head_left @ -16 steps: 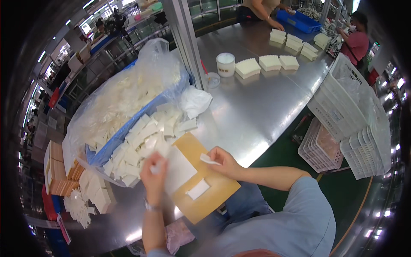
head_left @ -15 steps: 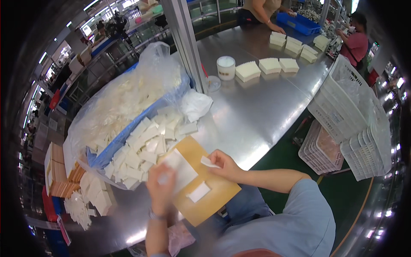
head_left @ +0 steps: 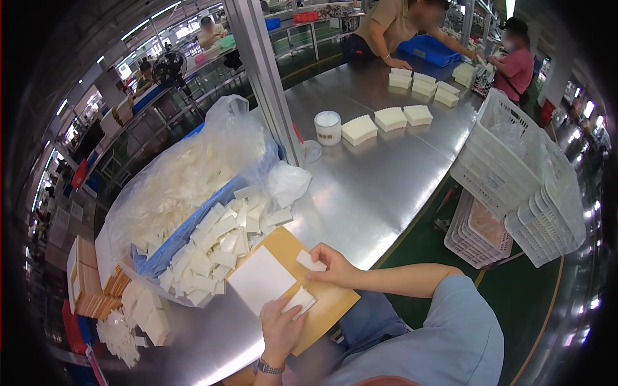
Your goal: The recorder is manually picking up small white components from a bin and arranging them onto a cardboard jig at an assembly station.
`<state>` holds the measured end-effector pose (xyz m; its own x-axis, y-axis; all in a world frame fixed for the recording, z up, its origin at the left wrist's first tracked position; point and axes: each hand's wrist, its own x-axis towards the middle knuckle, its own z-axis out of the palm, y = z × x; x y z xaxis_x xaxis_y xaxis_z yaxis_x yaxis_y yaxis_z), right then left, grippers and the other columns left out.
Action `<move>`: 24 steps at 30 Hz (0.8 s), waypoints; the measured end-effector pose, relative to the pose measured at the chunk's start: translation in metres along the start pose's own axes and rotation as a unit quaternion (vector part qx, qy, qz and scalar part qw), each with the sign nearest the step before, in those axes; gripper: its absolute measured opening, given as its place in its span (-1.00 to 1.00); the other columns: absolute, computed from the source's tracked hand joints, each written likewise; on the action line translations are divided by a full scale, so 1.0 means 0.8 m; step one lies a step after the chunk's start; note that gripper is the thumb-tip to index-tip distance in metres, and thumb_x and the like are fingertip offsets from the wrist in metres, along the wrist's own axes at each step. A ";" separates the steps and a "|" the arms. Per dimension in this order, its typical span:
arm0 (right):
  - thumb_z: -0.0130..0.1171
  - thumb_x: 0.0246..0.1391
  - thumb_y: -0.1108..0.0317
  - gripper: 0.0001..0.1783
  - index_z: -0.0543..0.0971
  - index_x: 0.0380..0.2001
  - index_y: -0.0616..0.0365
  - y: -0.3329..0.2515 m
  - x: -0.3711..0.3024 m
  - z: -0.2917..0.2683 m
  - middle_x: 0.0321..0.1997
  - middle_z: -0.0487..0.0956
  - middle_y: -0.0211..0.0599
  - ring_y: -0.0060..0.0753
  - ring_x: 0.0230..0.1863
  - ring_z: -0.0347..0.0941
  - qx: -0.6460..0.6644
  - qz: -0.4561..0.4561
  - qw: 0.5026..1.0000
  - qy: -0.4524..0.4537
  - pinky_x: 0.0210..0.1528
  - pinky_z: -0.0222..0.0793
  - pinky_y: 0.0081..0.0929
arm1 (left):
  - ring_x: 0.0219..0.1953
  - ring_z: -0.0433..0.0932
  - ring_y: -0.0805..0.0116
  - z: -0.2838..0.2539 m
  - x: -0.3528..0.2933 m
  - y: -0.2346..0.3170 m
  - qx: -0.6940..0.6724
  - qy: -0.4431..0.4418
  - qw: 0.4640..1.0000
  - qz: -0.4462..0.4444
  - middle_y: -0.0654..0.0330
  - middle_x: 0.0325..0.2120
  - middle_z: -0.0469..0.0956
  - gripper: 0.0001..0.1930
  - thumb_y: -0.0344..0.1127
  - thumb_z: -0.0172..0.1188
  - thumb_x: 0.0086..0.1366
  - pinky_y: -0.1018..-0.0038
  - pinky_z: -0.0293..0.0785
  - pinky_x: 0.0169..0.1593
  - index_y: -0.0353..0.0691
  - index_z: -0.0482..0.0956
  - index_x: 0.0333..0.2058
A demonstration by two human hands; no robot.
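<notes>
A tan board (head_left: 331, 303) lies in front of me at the table edge, partly over my lap. On its left half rests a square white sheet (head_left: 261, 278). My left hand (head_left: 282, 328), with a watch at the wrist, has its fingers closed on a small white rectangular packet (head_left: 300, 301) at the board's near side. My right hand (head_left: 331, 269) pinches a thin white rectangular piece (head_left: 310, 260) between thumb and fingers, just above the board's right edge. A heap of similar white pieces (head_left: 212, 251) lies just left of the board.
Behind the heap sits a blue bin (head_left: 212, 209) under clear plastic. Stacked tan cards (head_left: 84, 267) stand far left. A metal post (head_left: 270, 83), white tub (head_left: 327, 127) and cream stacks (head_left: 358, 130) stand beyond. White crates (head_left: 496, 161) are at right. Two people work at the far end.
My left hand has come down from over the white sheet to the packet on the board and closed on it. My right hand still holds its white piece. A far person has leaned rightward.
</notes>
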<state>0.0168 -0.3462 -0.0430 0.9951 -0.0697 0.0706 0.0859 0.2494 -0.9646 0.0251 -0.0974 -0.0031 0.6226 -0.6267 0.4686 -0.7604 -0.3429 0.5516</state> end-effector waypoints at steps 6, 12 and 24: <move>0.40 0.12 0.48 -0.62 0.38 -0.14 0.12 -0.005 0.001 -0.002 -0.15 0.42 -0.50 -0.71 -0.10 0.39 0.063 0.027 0.998 -0.009 -0.01 0.39 -0.65 | -0.03 0.56 -0.02 0.002 -0.003 0.012 0.008 0.031 0.999 0.002 0.05 -0.09 0.62 -0.69 -0.48 0.47 0.01 0.17 0.44 0.12 -0.20 0.69 -0.21; 0.35 0.15 0.52 -0.71 0.43 -0.17 0.13 -0.003 0.002 0.003 -0.14 0.49 -0.49 -0.71 -0.12 0.44 0.081 0.030 0.996 -0.031 0.00 0.43 -0.68 | -0.08 0.59 0.15 0.007 -0.027 -0.001 -0.079 -0.013 0.993 -0.084 0.03 -0.01 0.56 -0.67 -0.53 0.46 0.10 0.34 0.56 -0.05 -0.22 0.73 -0.11; 0.26 0.07 0.54 -0.71 0.40 -0.17 0.15 -0.005 -0.015 0.007 -0.13 0.52 -0.41 -0.55 -0.12 0.45 -0.044 0.003 0.994 -0.105 -0.03 0.39 -0.55 | -0.25 0.56 0.35 0.009 -0.024 0.000 -0.083 -0.002 0.993 -0.080 0.08 -0.02 0.53 -0.66 -0.52 0.46 0.14 0.51 0.52 -0.20 -0.18 0.74 -0.07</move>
<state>0.0046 -0.3410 -0.0383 0.9848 0.1367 0.1072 0.0843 0.1639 -0.9829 0.0119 -0.0905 -0.0166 0.7320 -0.5760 0.3639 -0.6107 -0.3179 0.7252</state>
